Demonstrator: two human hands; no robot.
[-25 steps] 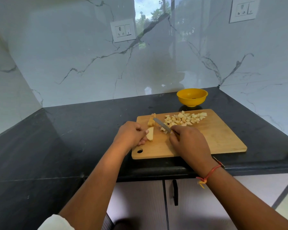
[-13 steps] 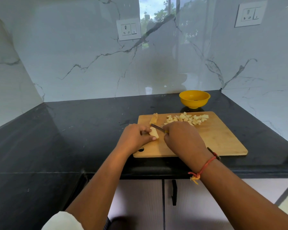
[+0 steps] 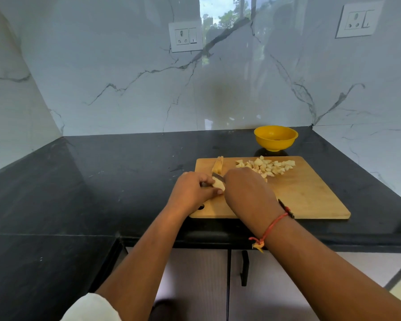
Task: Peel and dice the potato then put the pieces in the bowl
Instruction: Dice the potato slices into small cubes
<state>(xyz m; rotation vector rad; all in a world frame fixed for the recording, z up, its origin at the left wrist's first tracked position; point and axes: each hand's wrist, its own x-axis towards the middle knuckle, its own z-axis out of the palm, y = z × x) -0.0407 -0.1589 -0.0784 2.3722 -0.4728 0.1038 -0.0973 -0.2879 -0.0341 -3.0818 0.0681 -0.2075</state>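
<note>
Marble-walled kitchen corner, black worktop (image 3: 125,181) carrying a wooden cutting board (image 3: 310,200); person dicing potato.
Yellow bowl (image 3: 276,142) sitting on the worktop just behind the board's far edge. Left hand (image 3: 192,191) curling its fingers over a pale potato piece (image 3: 219,185), pinning it on the board's left part. Right hand (image 3: 248,191) closing round a knife (image 3: 218,176), handle hidden, blade lying across that piece. Diced pieces (image 3: 266,166) piling on the board's far side, near the bowl. Another potato slab (image 3: 218,164) lying at the far left corner.

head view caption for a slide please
Left hand holds a potato slice on the cutting board while the right hand cuts it with a knife.
</note>
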